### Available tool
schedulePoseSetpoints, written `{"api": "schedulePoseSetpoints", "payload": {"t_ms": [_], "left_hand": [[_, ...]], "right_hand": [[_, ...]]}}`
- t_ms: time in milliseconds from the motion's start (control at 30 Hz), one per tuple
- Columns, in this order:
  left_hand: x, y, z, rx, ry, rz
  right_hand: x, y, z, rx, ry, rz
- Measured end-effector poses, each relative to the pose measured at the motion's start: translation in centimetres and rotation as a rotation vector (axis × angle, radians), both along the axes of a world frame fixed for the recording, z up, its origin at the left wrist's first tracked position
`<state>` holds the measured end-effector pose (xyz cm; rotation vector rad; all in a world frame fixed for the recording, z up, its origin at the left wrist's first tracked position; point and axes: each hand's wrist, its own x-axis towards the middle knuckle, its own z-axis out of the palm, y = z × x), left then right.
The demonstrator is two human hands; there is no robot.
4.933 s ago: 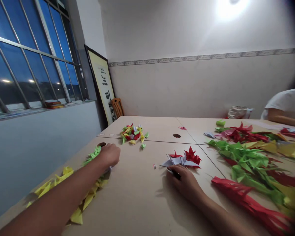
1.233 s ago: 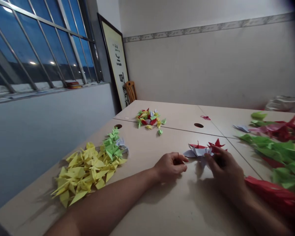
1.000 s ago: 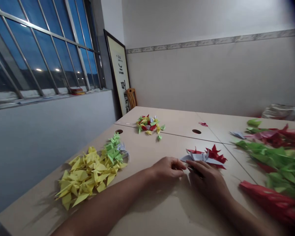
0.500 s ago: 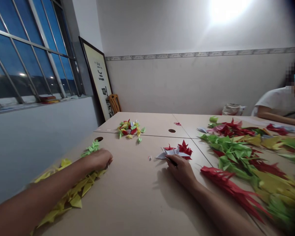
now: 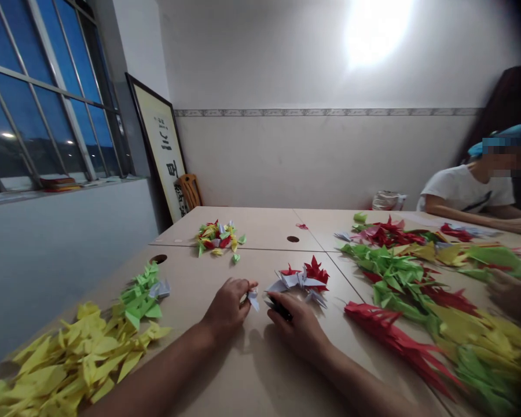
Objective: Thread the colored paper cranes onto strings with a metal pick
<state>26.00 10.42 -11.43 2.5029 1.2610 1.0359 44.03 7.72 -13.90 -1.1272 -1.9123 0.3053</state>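
Note:
My left hand [image 5: 230,304] is closed, pinching a small white folded paper piece [image 5: 253,300] above the table's middle. Just to its right, my right hand [image 5: 301,321] is closed around a small black tool [image 5: 282,311] with a pointed tip; its kind is mostly hidden by the fingers. Beyond the right hand lie white paper cranes [image 5: 293,281] and a red folded paper piece [image 5: 316,271]. Another white folded piece [image 5: 316,299] rests beside its knuckles. At left, a white paper crane [image 5: 160,289] sits against green folded papers [image 5: 141,298].
Yellow folded papers [image 5: 73,359] heap at lower left. A mixed-colour cluster [image 5: 219,236] stands farther back. Red strips [image 5: 391,333] and green papers [image 5: 386,269] spread over the right side. A person [image 5: 464,188] sits at far right; another person's blurred hand [image 5: 514,295] reaches in there.
My left hand has moved right from the green and yellow papers to the middle. A white crane now shows there. My right hand has drawn slightly back from the white cranes.

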Motion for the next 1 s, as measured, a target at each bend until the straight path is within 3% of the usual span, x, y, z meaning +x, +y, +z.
{"api": "schedulePoseSetpoints", "payload": {"t_ms": [133, 400, 500, 600, 733, 833, 1000], "left_hand": [[0.9, 0.1, -1.2, 0.021, -0.093, -0.024], [0.9, 0.0, -1.4, -0.099, -0.232, -0.120], [1.1, 0.4, -1.5, -0.260, -0.485, -0.023], [1.1, 1.1, -1.5, -0.425, -0.873, 0.080], [1.3, 1.4, -1.2, -0.669, -1.245, 0.078], [1.6, 1.1, -1.2, -0.776, -1.268, 0.029], [2.0, 0.6, -1.4, -0.810, -1.131, 0.004]], "right_hand": [[0.1, 0.0, 0.2, -0.056, -0.002, -0.007], [0.1, 0.3, 0.3, -0.112, -0.039, 0.030], [0.1, 0.4, 0.2, -0.132, -0.019, -0.036], [0.1, 0.4, 0.2, -0.154, 0.007, -0.084], [0.0, 0.2, 0.5, -0.165, 0.036, -0.020], [-0.1, 0.1, 0.7, -0.175, 0.056, 0.005], [-0.1, 0.1, 0.7, -0.162, 0.027, 0.048]]}}
